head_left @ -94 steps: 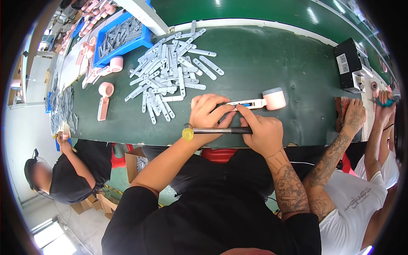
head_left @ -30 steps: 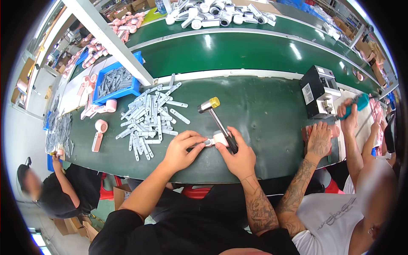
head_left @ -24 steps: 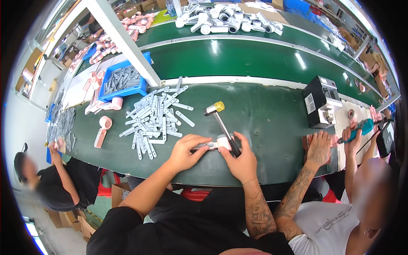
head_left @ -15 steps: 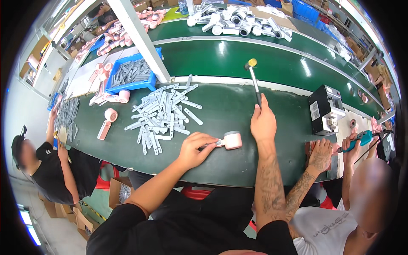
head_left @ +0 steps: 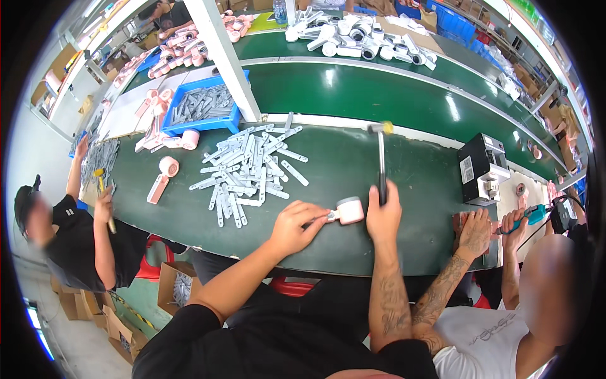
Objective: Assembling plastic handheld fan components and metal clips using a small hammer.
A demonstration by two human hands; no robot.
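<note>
Head view: we see the pink device on the green bench, its handle under the fingers of our left hand and its round head just beyond the fingertips. That hand is bent closed, thumb and fingers pinching the handle. Our right hand, just right of the head, is wrapped around the black grip of the hammer.

We count one hammer in our hands, one device held, one loose pink device left of the strips, and one blue tray. The grey strips overlap too much for us to count.

The held device's long axis runs roughly left to right, head rightward; the hammer points away from us, its yellow-tipped head blurred.
</note>
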